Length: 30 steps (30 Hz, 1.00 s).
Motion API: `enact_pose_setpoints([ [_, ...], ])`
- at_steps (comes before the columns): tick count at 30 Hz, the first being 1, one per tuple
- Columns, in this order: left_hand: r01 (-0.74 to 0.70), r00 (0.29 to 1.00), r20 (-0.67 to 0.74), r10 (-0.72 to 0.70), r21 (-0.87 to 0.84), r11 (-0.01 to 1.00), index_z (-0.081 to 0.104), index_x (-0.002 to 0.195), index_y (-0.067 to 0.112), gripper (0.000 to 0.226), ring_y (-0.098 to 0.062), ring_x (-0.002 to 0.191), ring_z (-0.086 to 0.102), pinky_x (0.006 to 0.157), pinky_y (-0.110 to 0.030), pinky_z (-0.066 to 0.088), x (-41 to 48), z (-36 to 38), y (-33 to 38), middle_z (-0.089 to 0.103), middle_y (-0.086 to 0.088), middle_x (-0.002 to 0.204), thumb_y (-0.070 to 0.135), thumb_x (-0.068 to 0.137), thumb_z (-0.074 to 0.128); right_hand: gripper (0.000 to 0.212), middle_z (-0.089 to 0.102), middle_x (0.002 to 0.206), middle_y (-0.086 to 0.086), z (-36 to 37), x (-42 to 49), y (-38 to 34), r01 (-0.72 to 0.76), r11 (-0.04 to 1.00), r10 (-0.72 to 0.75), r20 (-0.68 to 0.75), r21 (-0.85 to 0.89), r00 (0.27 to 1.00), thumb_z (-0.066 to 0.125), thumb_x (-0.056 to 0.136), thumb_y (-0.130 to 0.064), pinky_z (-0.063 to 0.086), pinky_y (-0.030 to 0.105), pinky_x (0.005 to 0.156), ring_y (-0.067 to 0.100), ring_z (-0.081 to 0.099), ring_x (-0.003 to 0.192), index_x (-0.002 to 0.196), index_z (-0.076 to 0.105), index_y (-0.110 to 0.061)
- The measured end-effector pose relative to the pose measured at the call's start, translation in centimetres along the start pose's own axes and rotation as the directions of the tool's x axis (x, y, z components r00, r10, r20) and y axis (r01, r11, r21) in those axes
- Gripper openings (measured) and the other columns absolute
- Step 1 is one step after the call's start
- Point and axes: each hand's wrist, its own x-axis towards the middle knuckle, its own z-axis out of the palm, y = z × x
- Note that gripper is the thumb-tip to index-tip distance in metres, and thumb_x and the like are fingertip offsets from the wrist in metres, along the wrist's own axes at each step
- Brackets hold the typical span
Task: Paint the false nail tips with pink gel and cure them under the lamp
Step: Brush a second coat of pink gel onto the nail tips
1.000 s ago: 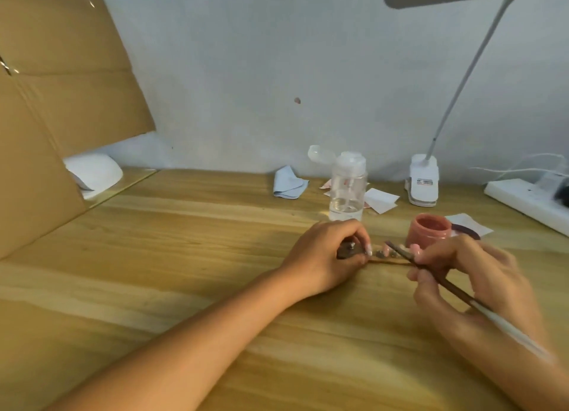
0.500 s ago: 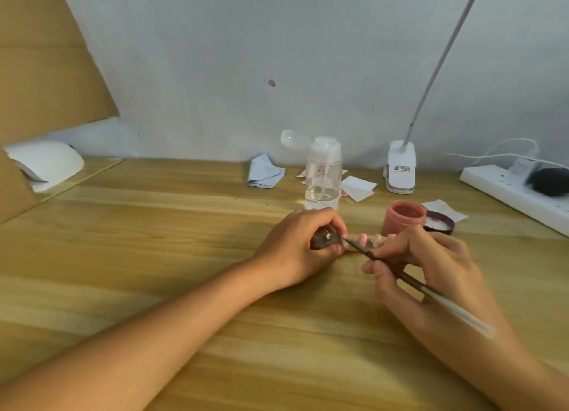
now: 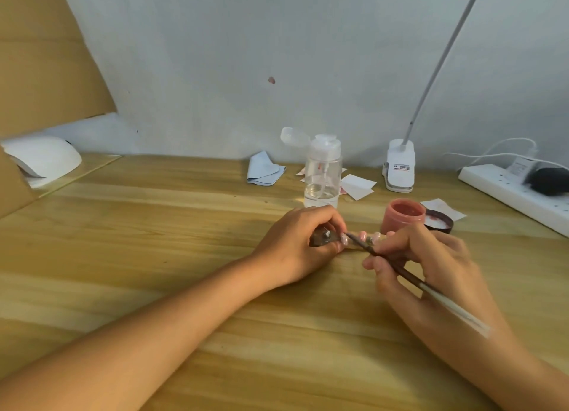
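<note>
My left hand grips the metal end of a nail-tip holder lying on the wooden table. Several pink-coated false nail tips stand in a row along the holder between my hands. My right hand pinches a thin brush, dark at the front and white at the back. The brush point rests at the leftmost tip, right beside my left fingers. An open pink gel jar stands just behind my right hand, its dark lid next to it. The white curing lamp sits at the far left.
A clear pump bottle with its cap flipped open stands behind my left hand. A folded blue cloth, paper wipes, a desk-lamp clamp and a power strip line the back. Brown cardboard leans at the left.
The view has shifted, so everything sits further left in the frame. The brush point has travelled left along the holder, from near the jar to the tip beside my left fingers.
</note>
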Motion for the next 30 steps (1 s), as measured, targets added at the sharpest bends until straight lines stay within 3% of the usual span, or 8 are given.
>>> enact_pose_setpoints([
  [5, -0.013, 1.000, 0.004, 0.013, -0.008, 1.000, 0.064, 0.083, 0.027, 0.019, -0.013, 0.077, 0.060, 0.066, -0.030, 0.044, 0.08, 0.04, 0.12, 0.068, 0.005, 0.083, 0.010, 0.082, 0.072, 0.010, 0.067, 0.069, -0.013, -0.20, -0.10, 0.01, 0.009, 1.000, -0.009, 0.023, 0.021, 1.000, 0.057, 0.080, -0.031, 0.033, 0.023, 0.099, 0.003, 0.063, 0.074, 0.080, 0.055, -0.022],
  [8, -0.013, 1.000, 0.009, 0.013, -0.025, 1.000, 0.064, 0.083, 0.025, 0.017, -0.014, 0.080, 0.061, 0.069, -0.032, 0.046, 0.04, 0.01, 0.12, 0.069, 0.006, 0.085, 0.009, 0.082, 0.071, 0.013, 0.068, 0.069, -0.013, -0.49, -0.20, -0.05, -0.023, 0.998, 0.024, -0.011, 0.056, 1.000, 0.054, 0.080, -0.036, 0.034, 0.018, 0.096, 0.003, 0.061, 0.084, 0.080, 0.054, -0.023],
  [10, -0.018, 1.000, 0.013, 0.018, -0.031, 0.999, 0.065, 0.084, 0.024, 0.015, -0.014, 0.080, 0.062, 0.071, -0.034, 0.047, 0.02, 0.00, 0.09, 0.069, 0.006, 0.085, 0.010, 0.083, 0.070, 0.009, 0.069, 0.071, -0.013, -0.46, -0.15, -0.03, -0.034, 0.998, 0.035, -0.024, 0.055, 0.999, 0.061, 0.081, -0.029, 0.034, 0.016, 0.094, 0.002, 0.062, 0.086, 0.081, 0.055, -0.023],
  [18, -0.008, 1.000, 0.020, 0.008, -0.034, 0.999, 0.067, 0.088, 0.019, 0.013, -0.011, 0.079, 0.061, 0.072, -0.031, 0.048, 0.02, -0.03, 0.13, 0.067, 0.015, 0.084, 0.008, 0.083, 0.070, 0.016, 0.068, 0.078, -0.016, -0.22, -0.19, 0.25, 0.017, 1.000, -0.017, -0.006, -0.014, 1.000, 0.066, 0.079, -0.024, 0.034, 0.020, 0.096, 0.000, 0.062, 0.079, 0.092, 0.057, -0.023],
  [24, -0.011, 1.000, -0.003, 0.011, 0.010, 1.000, 0.065, 0.083, 0.028, 0.017, -0.012, 0.078, 0.059, 0.067, -0.031, 0.046, 0.08, 0.03, 0.02, 0.067, 0.008, 0.083, 0.013, 0.083, 0.073, 0.009, 0.066, 0.069, -0.015, -0.25, -0.18, 0.19, 0.025, 0.999, -0.025, 0.004, 0.023, 1.000, 0.061, 0.078, -0.024, 0.034, 0.023, 0.100, 0.000, 0.063, 0.073, 0.084, 0.054, -0.024],
  [27, -0.021, 1.000, -0.002, 0.021, 0.004, 1.000, 0.066, 0.084, 0.026, 0.016, -0.010, 0.079, 0.058, 0.066, -0.023, 0.043, 0.05, 0.05, -0.01, 0.066, 0.012, 0.083, 0.012, 0.082, 0.072, 0.008, 0.068, 0.070, -0.014, -0.36, -0.12, 0.13, 0.005, 0.999, -0.005, -0.010, 0.046, 1.000, 0.059, 0.080, -0.028, 0.032, 0.019, 0.099, 0.000, 0.064, 0.076, 0.085, 0.053, -0.026],
  [30, -0.021, 1.000, -0.001, 0.021, -0.002, 1.000, 0.067, 0.087, 0.024, 0.014, -0.011, 0.079, 0.058, 0.068, -0.027, 0.045, 0.02, 0.04, -0.13, 0.067, 0.009, 0.084, 0.012, 0.082, 0.071, 0.012, 0.070, 0.077, -0.016, -0.24, -0.04, 0.18, -0.002, 0.999, 0.002, 0.017, 0.041, 1.000, 0.063, 0.081, -0.025, 0.032, 0.021, 0.098, 0.000, 0.064, 0.080, 0.089, 0.054, -0.026],
])
